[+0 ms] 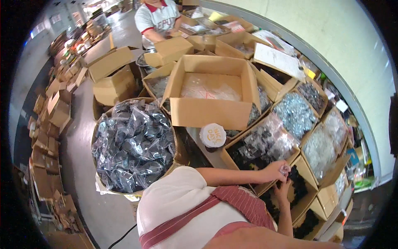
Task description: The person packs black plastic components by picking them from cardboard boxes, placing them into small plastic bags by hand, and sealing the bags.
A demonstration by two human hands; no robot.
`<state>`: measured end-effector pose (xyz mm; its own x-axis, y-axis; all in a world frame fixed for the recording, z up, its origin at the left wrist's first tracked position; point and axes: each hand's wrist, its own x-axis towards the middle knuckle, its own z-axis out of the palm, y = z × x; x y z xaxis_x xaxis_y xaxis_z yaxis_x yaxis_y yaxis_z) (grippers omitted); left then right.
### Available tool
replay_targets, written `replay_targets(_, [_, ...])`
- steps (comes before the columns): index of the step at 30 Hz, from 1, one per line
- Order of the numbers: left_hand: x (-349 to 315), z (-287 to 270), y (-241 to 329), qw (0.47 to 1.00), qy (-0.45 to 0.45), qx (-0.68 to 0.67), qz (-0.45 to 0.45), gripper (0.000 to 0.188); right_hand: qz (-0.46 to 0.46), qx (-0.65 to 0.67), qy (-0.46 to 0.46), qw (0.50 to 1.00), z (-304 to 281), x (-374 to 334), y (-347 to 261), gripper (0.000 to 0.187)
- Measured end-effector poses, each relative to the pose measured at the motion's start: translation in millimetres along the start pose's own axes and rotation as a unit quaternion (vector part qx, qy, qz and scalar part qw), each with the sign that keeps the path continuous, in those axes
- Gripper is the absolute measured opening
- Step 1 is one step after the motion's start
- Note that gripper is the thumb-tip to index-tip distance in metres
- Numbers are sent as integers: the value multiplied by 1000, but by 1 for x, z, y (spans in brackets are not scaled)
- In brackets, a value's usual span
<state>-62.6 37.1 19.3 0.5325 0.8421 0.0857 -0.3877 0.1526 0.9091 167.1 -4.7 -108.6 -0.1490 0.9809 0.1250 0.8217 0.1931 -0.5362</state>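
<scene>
My left hand [274, 171] reaches over a cardboard box of bagged black parts [265, 145] and pinches a small clear bag [285, 169]. My right hand [283, 189] comes up from below, its fingertips meeting the same small bag. Both hands hover above the edge between that box and a lower box of loose black parts [298, 189]. My white shirt and a red striped strap fill the lower middle of the view.
A round basket [179, 154] heaped with clear bags of dark parts stands at left. Behind are an open cardboard box [207, 113], a round white lid [212, 135] and boxes of bagged silver parts [295, 112]. Another person [157, 18] works at the top. Stacked cartons [49, 120] line the floor's left side.
</scene>
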Motion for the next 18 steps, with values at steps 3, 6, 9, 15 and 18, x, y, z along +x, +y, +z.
replay_targets(3, [3,9,-5,999,0,-32,10,37,4,34,-25,999,-14,-3,-18,71])
replay_targets(6, [5,13,-4,1000,-5,-23,5,37,-13,61,-80,995,-25,-8,-25,64])
replay_targets(9, [5,15,-14,1000,6,2,14,36,-30,16,-95,995,-39,-17,-52,61])
replay_targets(15, [3,35,-17,1000,-2,-11,2,31,-83,-56,-50,994,-36,-32,-71,79])
replay_targets(18, [0,45,-28,992,-19,11,123,26,30,183,-88,979,-46,-19,-90,75])
